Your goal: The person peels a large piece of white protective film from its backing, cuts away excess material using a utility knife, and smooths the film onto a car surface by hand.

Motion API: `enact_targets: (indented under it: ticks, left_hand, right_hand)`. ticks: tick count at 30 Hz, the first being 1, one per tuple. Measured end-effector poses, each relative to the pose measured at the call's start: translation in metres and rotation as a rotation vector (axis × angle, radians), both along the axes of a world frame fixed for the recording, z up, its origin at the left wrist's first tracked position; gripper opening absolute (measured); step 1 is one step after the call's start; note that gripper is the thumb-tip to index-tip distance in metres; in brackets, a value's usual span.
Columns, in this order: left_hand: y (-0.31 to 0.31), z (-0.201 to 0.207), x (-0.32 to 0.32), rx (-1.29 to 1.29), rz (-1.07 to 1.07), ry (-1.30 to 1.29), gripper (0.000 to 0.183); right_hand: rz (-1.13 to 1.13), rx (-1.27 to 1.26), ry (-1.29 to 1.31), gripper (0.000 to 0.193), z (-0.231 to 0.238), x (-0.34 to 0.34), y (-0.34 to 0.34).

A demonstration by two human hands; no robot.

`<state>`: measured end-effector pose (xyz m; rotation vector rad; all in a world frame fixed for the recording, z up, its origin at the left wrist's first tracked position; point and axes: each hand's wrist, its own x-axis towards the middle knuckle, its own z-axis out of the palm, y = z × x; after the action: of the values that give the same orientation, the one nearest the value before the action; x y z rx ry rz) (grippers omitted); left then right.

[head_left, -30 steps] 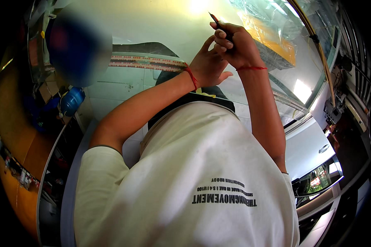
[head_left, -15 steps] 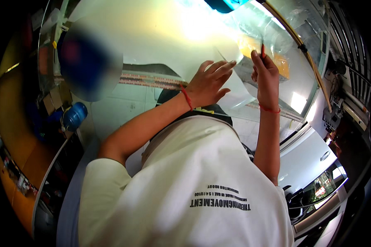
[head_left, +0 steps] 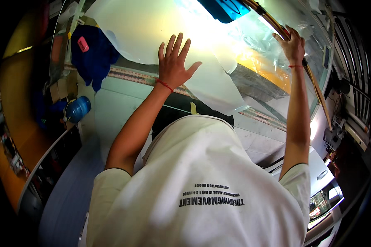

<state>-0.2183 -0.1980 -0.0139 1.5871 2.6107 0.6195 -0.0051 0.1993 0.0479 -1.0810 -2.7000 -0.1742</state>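
My left hand (head_left: 174, 68) lies flat with its fingers spread on a translucent whitish sheet (head_left: 132, 35) covering the table. A cut edge splits the sheet to the right of that hand, and a loose-looking flap (head_left: 214, 88) hangs over the near table edge. Farther out on the right, my right hand (head_left: 293, 47) has its thumb and fingers apart beside a long wooden stick (head_left: 311, 78). A small red tool (head_left: 285, 32) shows at its fingertips; it does not look gripped. Red strings circle both wrists.
A bright blue lamp-like object (head_left: 224, 10) sits at the far side. Clear plastic over a yellow item (head_left: 264, 68) lies between the hands. A dark blue cloth (head_left: 92, 53) bears a pink block (head_left: 83, 44) at the left. A measuring strip (head_left: 132, 77) lines the near edge. A blue water bottle (head_left: 77, 109) stands left.
My left hand has moved left and farther out, spreading on the sheet. My right hand has reached farther right and opened from its grip on the small red tool.
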Motion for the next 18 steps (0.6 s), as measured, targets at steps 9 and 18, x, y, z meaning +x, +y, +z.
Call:
enact_targets:
  ticks: [9,18]
  left_hand:
    - [0.004,-0.005,0.007,-0.092,0.109,0.053,0.076]
    - [0.022,-0.010,-0.012,0.035,0.131,0.008,0.081]
  right_hand:
    - [0.147,-0.438,-0.020,0.037,0.001,0.003,0.055]
    - [0.283,-0.690,-0.085,0.044,-0.004,0.002,0.070]
